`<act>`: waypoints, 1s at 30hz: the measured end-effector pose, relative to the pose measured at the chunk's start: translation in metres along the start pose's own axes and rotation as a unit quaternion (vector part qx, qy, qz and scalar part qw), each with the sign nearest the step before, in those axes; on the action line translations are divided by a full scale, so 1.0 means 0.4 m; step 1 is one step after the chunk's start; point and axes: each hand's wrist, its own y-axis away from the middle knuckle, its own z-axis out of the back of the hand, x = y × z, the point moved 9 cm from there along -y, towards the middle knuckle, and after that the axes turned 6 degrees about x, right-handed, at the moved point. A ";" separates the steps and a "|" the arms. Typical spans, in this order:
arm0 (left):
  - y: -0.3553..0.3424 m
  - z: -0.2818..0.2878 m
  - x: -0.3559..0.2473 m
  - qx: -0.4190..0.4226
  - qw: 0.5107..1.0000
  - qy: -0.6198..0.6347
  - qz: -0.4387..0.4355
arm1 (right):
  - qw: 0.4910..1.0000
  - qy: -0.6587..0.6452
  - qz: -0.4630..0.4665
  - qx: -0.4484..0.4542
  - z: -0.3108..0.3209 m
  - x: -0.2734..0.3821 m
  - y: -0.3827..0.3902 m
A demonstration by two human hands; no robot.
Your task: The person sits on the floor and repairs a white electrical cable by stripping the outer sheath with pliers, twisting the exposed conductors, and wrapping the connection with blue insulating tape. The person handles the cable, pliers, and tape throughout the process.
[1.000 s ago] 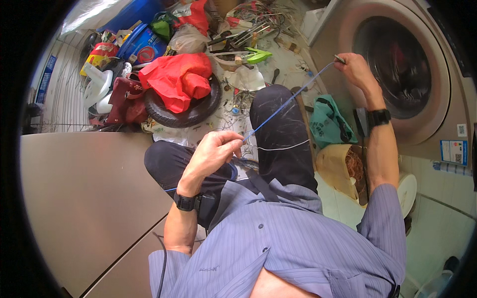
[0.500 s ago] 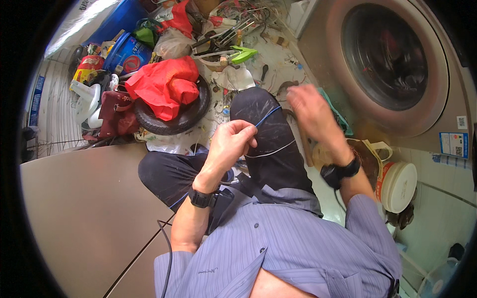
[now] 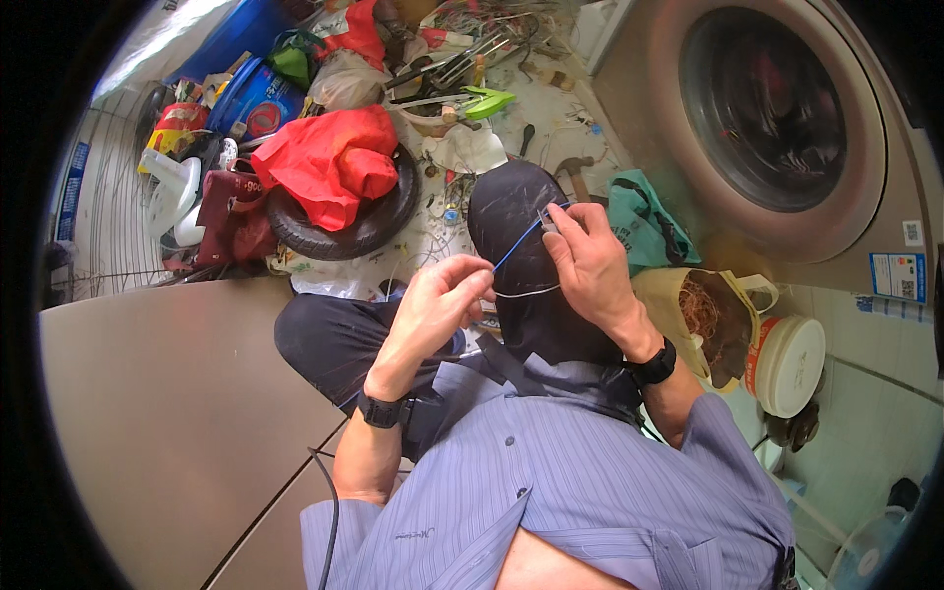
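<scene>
A thin blue wire (image 3: 518, 246) stretches between my hands above my right knee. My left hand (image 3: 442, 300) is closed, pinching one part of it between thumb and forefinger. Farther along it, my right hand (image 3: 595, 261) is closed around the wire with thumb and fingers. A small greyish piece (image 3: 549, 225) shows at the right fingertips, too small to make out. Below the blue wire, a pale wire (image 3: 528, 293) curves from one hand toward the other.
At the left, a red bag (image 3: 329, 162) lies on a black tyre (image 3: 344, 236). A hammer (image 3: 574, 174), a teal bag (image 3: 639, 221) and a yellowish bag of copper-coloured strands (image 3: 700, 313) lie right of my knee. A washing machine (image 3: 639, 108) stands beyond; a white-lidded bucket (image 3: 792, 366) is nearby.
My right hand has come down and left from beside the knee and closed on the blue wire. My left hand has shifted slightly down and left, still pinching it.
</scene>
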 end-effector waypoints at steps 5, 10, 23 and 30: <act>0.047 0.020 0.026 -0.009 0.996 -0.090 0.003 | 1.000 0.000 -0.005 -0.018 -0.002 -0.017 -0.014; 0.040 0.027 0.036 -0.012 0.999 -0.036 0.010 | 0.997 -0.057 -0.043 -0.022 0.002 -0.069 -0.067; -0.019 0.005 -0.040 -0.103 0.982 -0.111 -0.110 | 0.952 -0.196 -0.226 0.065 -0.052 -0.198 -0.169; 0.022 -0.026 -0.095 -0.141 0.918 -0.309 -0.203 | 0.927 -0.274 -0.242 0.086 -0.066 -0.220 -0.175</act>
